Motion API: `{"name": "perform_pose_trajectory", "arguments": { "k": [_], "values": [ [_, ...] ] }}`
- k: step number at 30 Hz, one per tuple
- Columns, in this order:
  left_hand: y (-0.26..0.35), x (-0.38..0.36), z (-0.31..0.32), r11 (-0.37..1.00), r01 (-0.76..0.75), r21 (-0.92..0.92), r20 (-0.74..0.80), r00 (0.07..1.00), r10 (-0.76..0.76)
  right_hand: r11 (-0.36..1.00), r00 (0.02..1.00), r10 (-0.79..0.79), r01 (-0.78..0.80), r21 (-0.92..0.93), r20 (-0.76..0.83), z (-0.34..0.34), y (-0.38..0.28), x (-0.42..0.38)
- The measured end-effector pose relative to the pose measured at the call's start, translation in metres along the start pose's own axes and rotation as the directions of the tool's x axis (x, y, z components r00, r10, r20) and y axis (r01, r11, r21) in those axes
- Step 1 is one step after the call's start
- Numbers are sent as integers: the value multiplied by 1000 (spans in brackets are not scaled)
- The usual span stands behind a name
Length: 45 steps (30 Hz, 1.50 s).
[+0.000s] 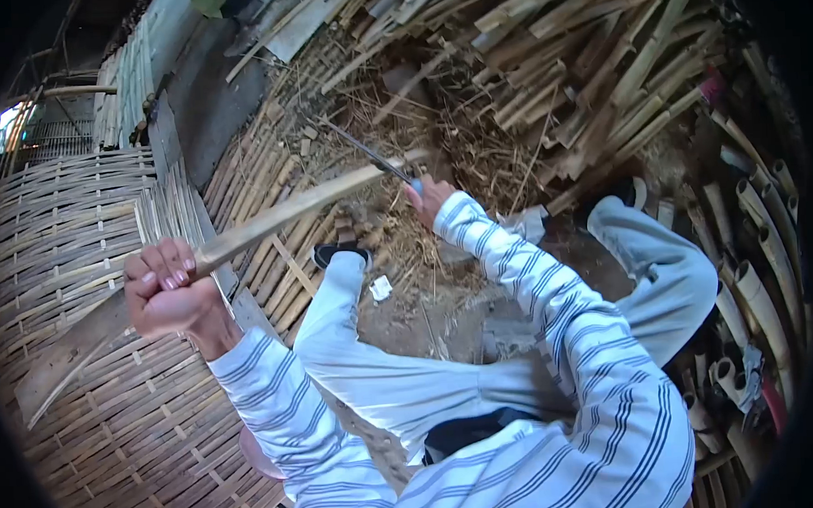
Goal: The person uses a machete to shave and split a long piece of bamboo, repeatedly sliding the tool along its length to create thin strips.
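Note:
My left hand (170, 285) is wrapped around a long split bamboo piece (302, 204), which slants across the view from lower left to upper right. On the near side of that hand the bamboo's end is wider, with a thin sliver (66, 387) splitting away along its edge. In my right hand (433, 201), a long-bladed knife (358, 144) is gripped by its blue handle. The blade points up and left and overlaps the bamboo near its far end.
A woven bamboo panel (57, 257) covers the left side. Piles of split bamboo (615, 59) lie at the upper right, and hollow bamboo poles (765, 259) stand at the right. Shavings (429, 119) litter the ground between my spread legs (337, 310). A white scrap (381, 288) lies near one shoe.

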<state>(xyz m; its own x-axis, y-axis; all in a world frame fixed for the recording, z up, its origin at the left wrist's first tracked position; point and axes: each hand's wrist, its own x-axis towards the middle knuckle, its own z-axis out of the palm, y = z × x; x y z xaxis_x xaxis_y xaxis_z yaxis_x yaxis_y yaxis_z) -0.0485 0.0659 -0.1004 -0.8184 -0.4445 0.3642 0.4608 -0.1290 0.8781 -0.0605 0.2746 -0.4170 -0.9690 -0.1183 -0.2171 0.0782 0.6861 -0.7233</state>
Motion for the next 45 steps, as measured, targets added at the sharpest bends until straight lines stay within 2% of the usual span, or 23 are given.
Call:
{"name": "perform_pose_trajectory", "arguments": {
  "k": [1, 2, 3, 4, 8, 10, 11, 12, 14, 15, 18, 19, 23, 26, 27, 31, 34, 35, 38, 42, 43, 45],
  "values": [
    [1, 0, 8, 1000, 5, 26, -12, 1000, -4, 992, 995, 28, -39, 119, 93, -17, -15, -4],
    [-1, 4, 17, 999, -7, 39, -27, 1000, 8, 997, 1000, -7, 6, 71, 6, -17, -23, -5],
    [1, 5, 21, 1000, 26, 12, 37, 999, -26, 991, 995, -71, 79, 112, -76, -21, -31, -9],
    [4, 1, 27, 1000, 13, 25, 30, 999, -13, 977, 980, -126, 150, 151, -155, -27, -38, -18],
    [7, -7, 56, 999, -16, 39, 55, 998, 14, 934, 925, -181, 268, 238, -334, -49, -22, -22],
    [18, -9, 69, 1000, -11, 12, 55, 998, 10, 931, 969, -91, 165, 325, -230, -74, -14, -17],
    [24, -9, 73, 1000, -11, 13, 72, 997, 10, 916, 963, -55, 154, 370, -265, -82, -9, -15],
    [28, -12, 74, 1000, -4, 13, 83, 997, 3, 914, 925, -11, 164, 372, -379, -83, -2, -11],
    [35, -16, 78, 1000, -3, 9, 105, 994, 2, 944, 901, 40, 107, 311, -432, -87, 14, -7],
    [34, -18, 76, 1000, 10, 2, 142, 990, -10, 938, 922, 125, 11, 346, -368, -92, 17, -7],
    [26, -26, 74, 999, 38, 11, 195, 980, -39, 937, 906, 170, -27, 347, -389, -97, 25, -7],
    [27, -31, 78, 1000, 31, 7, 201, 979, -31, 911, 916, 224, -77, 405, -331, -100, 25, -9],
    [22, -33, 84, 1000, 11, -11, 210, 978, -9, 928, 895, 184, -22, 373, -406, -98, 28, -12],
    [20, -30, 85, 1000, 14, -13, 225, 974, -11, 907, 929, 165, -12, 421, -330, -118, 3, -28],
    [19, -29, 85, 1000, -8, -1, 158, 987, 8, 914, 893, 84, 108, 391, -443, -118, -3, -31],
    [29, -30, 72, 999, 53, -4, 95, 994, -52, 882, 907, -21, 214, 419, -420, -140, -20, -39],
    [46, -46, 59, 1000, 16, -12, 89, 996, -15, 826, 934, 45, 165, 539, -355, -143, -17, -37],
    [53, -51, 58, 1000, 19, 24, 102, 995, -22, 828, 950, 97, 89, 554, -298, -144, -15, -36],
    [63, -58, 53, 998, 64, 17, 176, 982, -66, 843, 941, 138, 51, 535, -308, -141, -9, -37],
    [59, -65, 56, 997, 73, 15, 144, 987, -74, 841, 948, 136, 43, 539, -288, -140, -5, -41],
    [59, -68, 56, 997, 76, 14, 162, 984, -78, 824, 954, 180, -13, 566, -240, -143, -8, -44],
    [60, -70, 59, 997, 74, 4, 206, 976, -73, 832, 955, 170, -7, 554, -243, -145, -9, -45]
  ]
}}
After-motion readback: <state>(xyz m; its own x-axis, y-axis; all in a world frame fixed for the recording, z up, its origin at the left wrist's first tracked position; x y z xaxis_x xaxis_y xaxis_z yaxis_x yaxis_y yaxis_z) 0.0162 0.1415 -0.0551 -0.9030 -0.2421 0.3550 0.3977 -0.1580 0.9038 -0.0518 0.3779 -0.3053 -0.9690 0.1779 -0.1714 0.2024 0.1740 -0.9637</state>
